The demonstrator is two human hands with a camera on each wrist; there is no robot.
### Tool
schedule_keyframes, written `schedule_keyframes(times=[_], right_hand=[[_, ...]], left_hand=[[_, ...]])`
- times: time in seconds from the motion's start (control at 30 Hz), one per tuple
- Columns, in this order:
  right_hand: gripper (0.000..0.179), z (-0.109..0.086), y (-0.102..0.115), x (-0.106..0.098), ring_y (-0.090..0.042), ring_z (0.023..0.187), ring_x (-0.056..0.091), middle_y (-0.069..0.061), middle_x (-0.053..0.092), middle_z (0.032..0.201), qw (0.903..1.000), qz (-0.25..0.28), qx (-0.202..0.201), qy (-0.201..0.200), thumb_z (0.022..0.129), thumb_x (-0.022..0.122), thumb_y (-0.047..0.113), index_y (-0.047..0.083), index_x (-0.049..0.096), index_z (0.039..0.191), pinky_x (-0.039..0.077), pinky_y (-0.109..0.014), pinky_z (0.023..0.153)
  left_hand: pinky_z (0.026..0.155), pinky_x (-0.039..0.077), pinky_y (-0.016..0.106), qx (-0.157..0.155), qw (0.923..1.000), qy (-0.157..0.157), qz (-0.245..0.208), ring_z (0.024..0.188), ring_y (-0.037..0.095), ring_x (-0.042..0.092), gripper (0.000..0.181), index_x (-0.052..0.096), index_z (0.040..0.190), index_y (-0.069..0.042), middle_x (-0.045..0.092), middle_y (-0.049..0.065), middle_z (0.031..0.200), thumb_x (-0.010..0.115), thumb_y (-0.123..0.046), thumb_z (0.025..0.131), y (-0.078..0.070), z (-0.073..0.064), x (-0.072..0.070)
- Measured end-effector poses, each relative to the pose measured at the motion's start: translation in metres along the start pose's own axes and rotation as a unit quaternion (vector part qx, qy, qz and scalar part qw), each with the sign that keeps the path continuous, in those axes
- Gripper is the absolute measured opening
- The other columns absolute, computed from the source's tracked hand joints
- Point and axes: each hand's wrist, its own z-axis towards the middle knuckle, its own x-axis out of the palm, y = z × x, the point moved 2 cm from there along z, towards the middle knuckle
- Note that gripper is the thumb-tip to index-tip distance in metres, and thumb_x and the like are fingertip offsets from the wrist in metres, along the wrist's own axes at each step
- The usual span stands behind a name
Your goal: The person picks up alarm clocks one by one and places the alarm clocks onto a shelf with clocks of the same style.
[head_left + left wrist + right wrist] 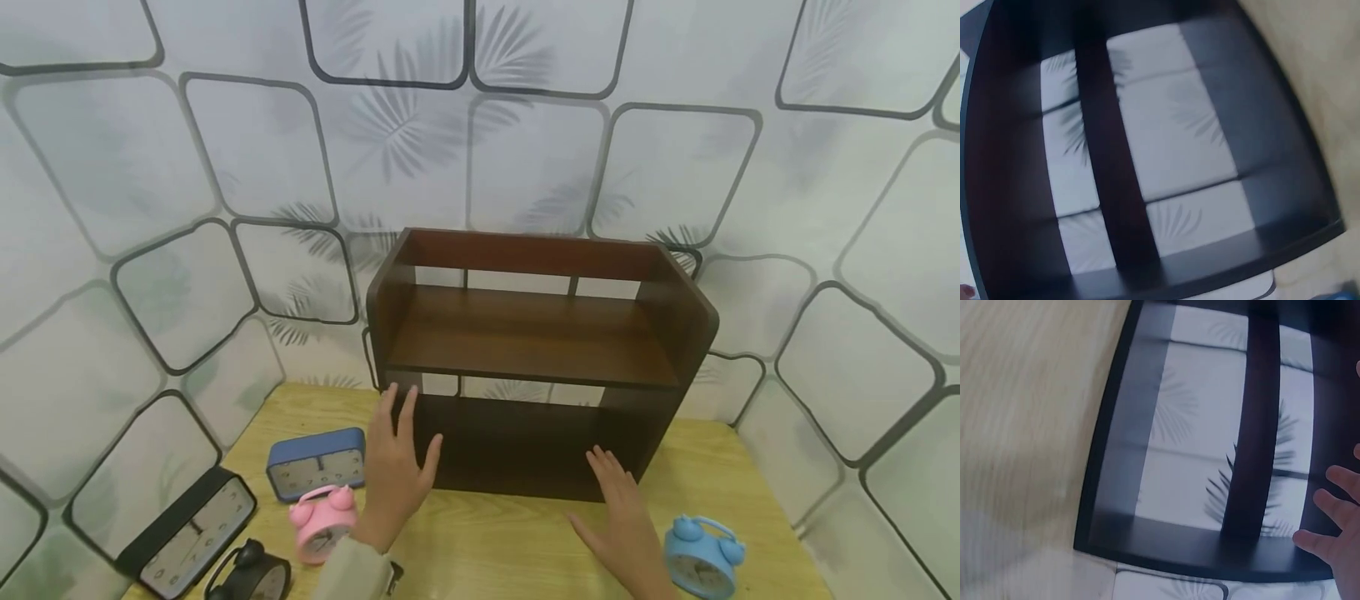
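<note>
Before dark shelf (532,332), left fingers (407,417) and right fingers (613,482) spread; pink clock (324,521) in head view only

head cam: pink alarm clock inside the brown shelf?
No, the pink alarm clock stands on the table, outside the brown shelf, near the left hand.

Dark brown shelf (532,333) (two-tiered), upright

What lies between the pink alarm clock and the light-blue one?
From left to right, the head view shows the left hand, bare yellow tabletop, then the right hand.
</note>
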Motion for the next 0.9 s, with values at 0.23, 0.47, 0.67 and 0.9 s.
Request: schedule_keyframes(times=[0.23, 0.47, 0.67, 0.9], right_hand=[[0.067, -0.003, -0.017, -0.012, -0.038, 0.120, 0.049, -0.018, 0.056, 0.129, 0.9998, -0.002, 0.000, -0.019, 0.076, 0.077, 0.035, 0.000, 0.053, 0.128, 0.040, -0.057, 0.091], [0.063, -0.014, -0.034, -0.016, -0.041, 0.112, 0.054, -0.020, 0.062, 0.120, 0.9990, -0.014, 0.021, -0.038, 0.059, 0.084, 0.009, -0.001, 0.060, 0.116, 0.040, -0.054, 0.090], [0.054, -0.026, -0.054, -0.019, -0.040, 0.105, 0.056, -0.021, 0.064, 0.112, 0.9972, -0.015, 0.016, -0.072, 0.056, 0.083, 0.005, -0.002, 0.064, 0.107, 0.020, -0.014, 0.111], [0.049, -0.039, -0.072, -0.031, -0.046, 0.104, 0.055, -0.023, 0.065, 0.107, 0.9963, -0.023, 0.025, -0.079, 0.057, 0.081, 0.003, -0.004, 0.065, 0.102, 0.037, -0.043, 0.104]], left_hand=[[0.095, 0.040, 0.056, -0.067, 0.9972, -0.034, -0.008, 0.123, 0.043, 0.040, 0.064, 0.029, 0.143, 0.004, 0.034, 0.030, 0.139, 0.046, -0.036, 0.095, 0.025, 0.026, -0.001], [0.096, 0.042, 0.053, -0.170, 0.9826, 0.023, -0.070, 0.122, 0.038, 0.045, 0.071, 0.024, 0.145, 0.000, 0.038, 0.025, 0.138, 0.062, -0.014, 0.087, 0.045, 0.041, 0.007], [0.093, 0.043, 0.055, -0.205, 0.9709, 0.051, -0.113, 0.116, 0.042, 0.051, 0.059, 0.037, 0.138, 0.004, 0.047, 0.026, 0.132, 0.061, -0.006, 0.086, 0.054, 0.044, 0.014], [0.072, 0.047, 0.056, -0.222, 0.9668, 0.074, -0.102, 0.087, 0.047, 0.062, 0.040, 0.051, 0.122, 0.005, 0.064, 0.030, 0.105, 0.059, -0.008, 0.086, 0.058, 0.049, 0.019]])
